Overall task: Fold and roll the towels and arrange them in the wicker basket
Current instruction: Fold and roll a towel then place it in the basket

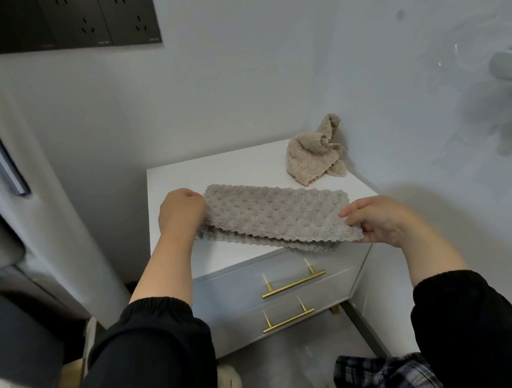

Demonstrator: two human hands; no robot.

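Grey plush towel (275, 216), folded to a long strip: right hand (382, 223) pinches its right end, left hand (181, 213) grips its left end (fingers hidden beneath); it lies across the white cabinet (216, 172); likely soft, light, floppy, best held by the ends; beige towel (313, 155) crumpled behind.

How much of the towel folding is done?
Done: the grey towel is already folded into a long strip. In hand: the left hand and right hand hold its ends over the white cabinet. Still to do: rolling it, and the beige towel, which lies crumpled at the back, untouched. No basket is in view.
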